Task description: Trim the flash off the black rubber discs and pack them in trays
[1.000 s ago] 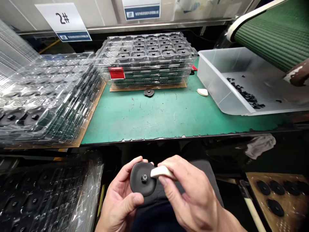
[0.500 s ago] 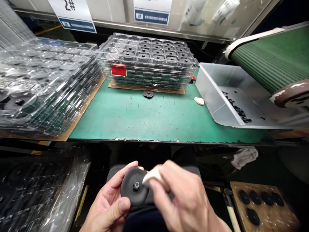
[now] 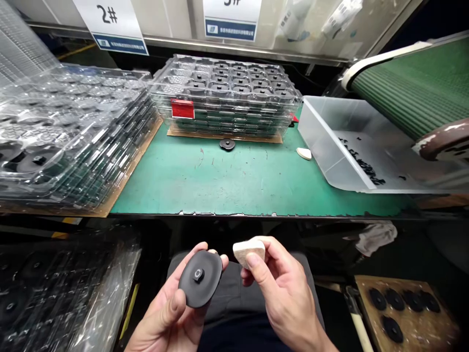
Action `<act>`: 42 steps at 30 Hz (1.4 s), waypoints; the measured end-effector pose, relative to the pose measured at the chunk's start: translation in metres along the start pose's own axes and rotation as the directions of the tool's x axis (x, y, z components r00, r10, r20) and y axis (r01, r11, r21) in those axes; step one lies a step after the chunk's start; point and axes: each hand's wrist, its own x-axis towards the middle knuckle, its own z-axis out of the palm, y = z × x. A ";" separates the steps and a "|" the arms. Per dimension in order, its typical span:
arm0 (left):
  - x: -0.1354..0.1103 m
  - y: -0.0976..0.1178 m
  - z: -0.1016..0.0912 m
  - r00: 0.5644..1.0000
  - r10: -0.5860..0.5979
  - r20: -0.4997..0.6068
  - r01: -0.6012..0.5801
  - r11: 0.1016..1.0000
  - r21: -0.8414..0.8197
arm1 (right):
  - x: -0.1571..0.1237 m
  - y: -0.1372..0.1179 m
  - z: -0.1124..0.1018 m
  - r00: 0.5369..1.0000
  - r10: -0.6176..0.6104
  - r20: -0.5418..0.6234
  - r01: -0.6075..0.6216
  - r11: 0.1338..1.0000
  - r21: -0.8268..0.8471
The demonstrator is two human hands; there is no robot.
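Over my lap, below the table's front edge, my left hand (image 3: 172,313) grips a round black disc (image 3: 200,278) with a small hub in its middle, thumb on the lower rim and fingers behind. My right hand (image 3: 284,298) pinches a small white wedge-shaped block (image 3: 249,250) just to the right of the disc, a small gap between them. Both hands are closed on what they hold.
A green mat (image 3: 238,181) covers the table. Clear trays of black discs are stacked at the back (image 3: 227,93) and left (image 3: 66,137). A loose disc (image 3: 227,144) and a white block (image 3: 304,153) lie on the mat. A clear bin (image 3: 330,146) sits under a green conveyor (image 3: 414,88). More discs lie on a board (image 3: 410,313).
My right hand has lifted the white block off the disc's face and drawn it to the right. The disc is tilted more towards me, its face uncovered.
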 end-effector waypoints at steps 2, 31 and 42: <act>-0.001 0.001 -0.002 0.999 -0.015 0.031 0.015 1.000 -0.013 | 0.000 -0.001 0.003 1.000 -0.012 0.006 0.012 1.000 -0.013; -0.001 -0.006 0.019 0.863 0.150 -0.483 -0.006 0.958 0.288 | -0.010 -0.002 0.010 0.976 -0.211 0.048 0.212 0.977 -0.017; -0.001 -0.003 0.018 0.918 0.142 -0.370 -0.031 0.956 0.291 | -0.010 -0.006 0.009 0.976 -0.212 0.046 0.213 0.977 -0.008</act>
